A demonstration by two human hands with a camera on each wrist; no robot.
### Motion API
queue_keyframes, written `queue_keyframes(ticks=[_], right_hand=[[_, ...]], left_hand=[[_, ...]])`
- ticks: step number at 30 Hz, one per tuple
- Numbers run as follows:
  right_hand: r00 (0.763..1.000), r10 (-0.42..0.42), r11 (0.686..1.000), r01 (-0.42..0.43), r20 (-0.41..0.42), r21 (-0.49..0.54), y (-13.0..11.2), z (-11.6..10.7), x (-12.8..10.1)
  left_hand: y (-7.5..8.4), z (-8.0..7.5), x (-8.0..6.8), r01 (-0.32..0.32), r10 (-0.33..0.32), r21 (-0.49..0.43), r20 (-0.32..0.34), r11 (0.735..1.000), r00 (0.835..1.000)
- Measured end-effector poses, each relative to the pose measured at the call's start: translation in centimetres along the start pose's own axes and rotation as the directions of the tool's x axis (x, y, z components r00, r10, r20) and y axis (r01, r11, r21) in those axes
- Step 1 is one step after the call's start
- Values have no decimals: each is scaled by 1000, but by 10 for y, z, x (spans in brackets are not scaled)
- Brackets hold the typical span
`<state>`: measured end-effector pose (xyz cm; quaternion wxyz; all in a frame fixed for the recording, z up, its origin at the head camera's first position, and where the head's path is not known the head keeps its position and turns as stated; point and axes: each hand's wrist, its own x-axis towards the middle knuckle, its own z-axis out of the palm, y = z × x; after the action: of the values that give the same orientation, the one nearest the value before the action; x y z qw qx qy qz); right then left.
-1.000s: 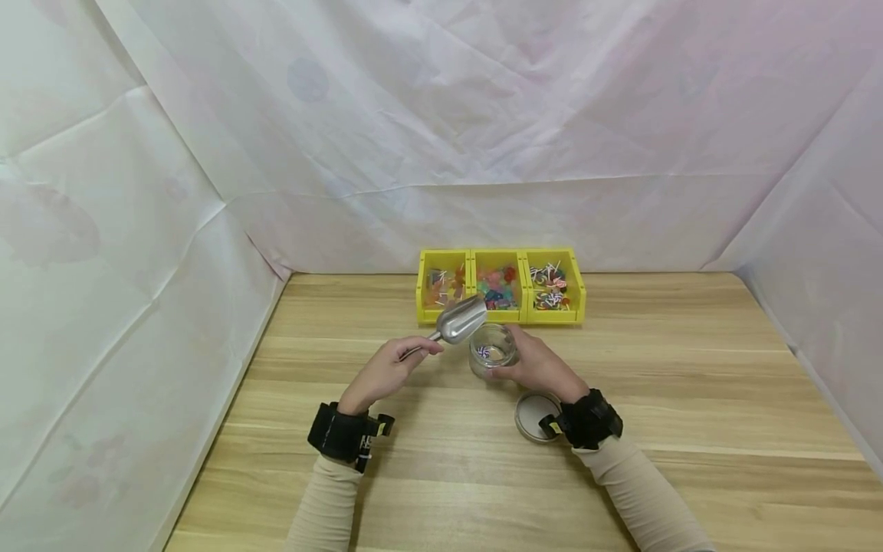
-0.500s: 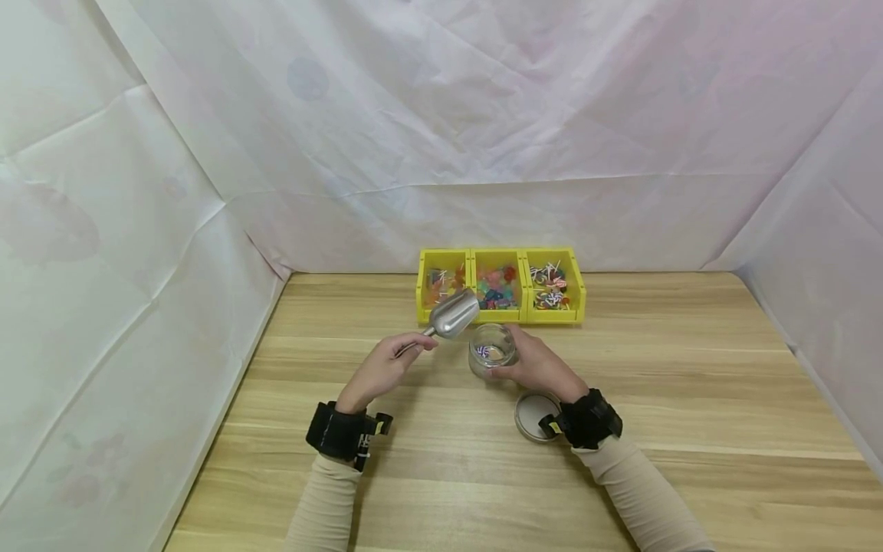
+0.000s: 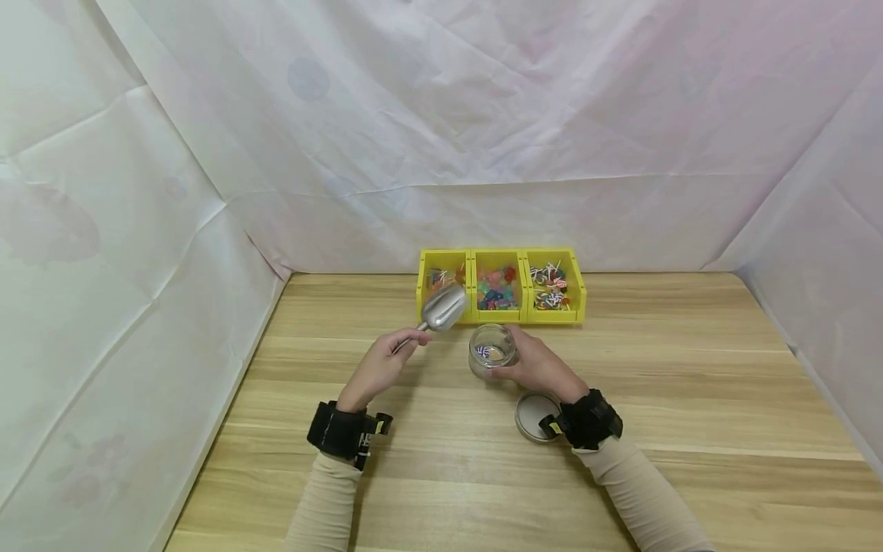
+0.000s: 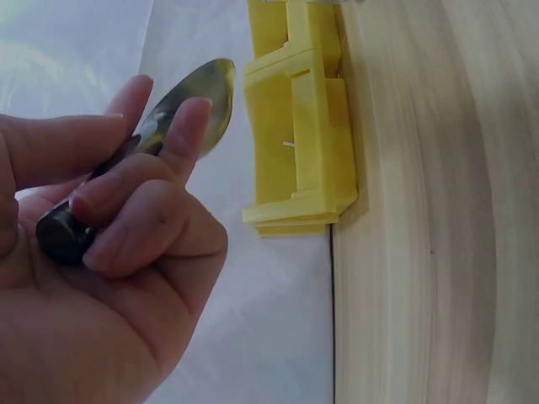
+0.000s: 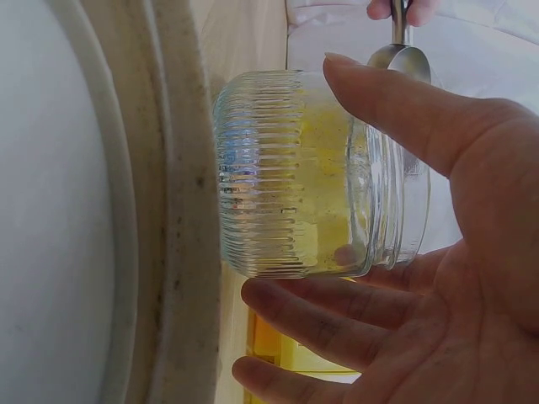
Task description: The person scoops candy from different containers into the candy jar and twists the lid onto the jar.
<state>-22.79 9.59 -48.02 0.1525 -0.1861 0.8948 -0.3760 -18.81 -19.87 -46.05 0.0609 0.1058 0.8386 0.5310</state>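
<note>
A metal scoop (image 3: 444,308) has shifted to the person's left over the past second, away from the mouth of a glass jar (image 3: 481,369), which stays where it was. The left hand (image 3: 382,366) grips the scoop by its handle, fingers curled round it and thumb alongside; the bowl tilts up and away from the person, overlapping the left bin in the head view. The right hand (image 3: 536,363) holds the jar from its right side, opened to about the jar's width, thumb against one side of the glass and fingers against the other. The jar is upright, its mouth uncovered, a blue-and-white swirled piece (image 3: 484,352) inside.

Near the right wrist, a round lid (image 3: 533,415) lies on the wood-grain table (image 3: 441,491). Just beyond the jar, three yellow bins (image 3: 498,316) stand side by side: swirled lollipops (image 3: 550,297) on white sticks in the right one, red, green and blue pieces (image 3: 498,295) in the middle, and orange pieces with white sticks, partly hidden by the scoop, in the left. Black straps circle both wrists above beige sleeves (image 3: 324,502). Pale cloth (image 3: 483,115) hangs behind.
</note>
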Motion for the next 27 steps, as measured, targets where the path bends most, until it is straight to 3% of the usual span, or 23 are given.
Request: queue_keyframes(ticks=[7, 27], right_hand=[[1000, -4, 1000, 4, -3, -6, 1, 1, 0], [1000, 4, 1000, -3, 5, -7, -1, 0, 0]], left_hand=[[-4, 7, 4, 31, -35, -48, -76, 998, 996], [-9, 7, 7, 95, -100, -63, -87, 994, 991]])
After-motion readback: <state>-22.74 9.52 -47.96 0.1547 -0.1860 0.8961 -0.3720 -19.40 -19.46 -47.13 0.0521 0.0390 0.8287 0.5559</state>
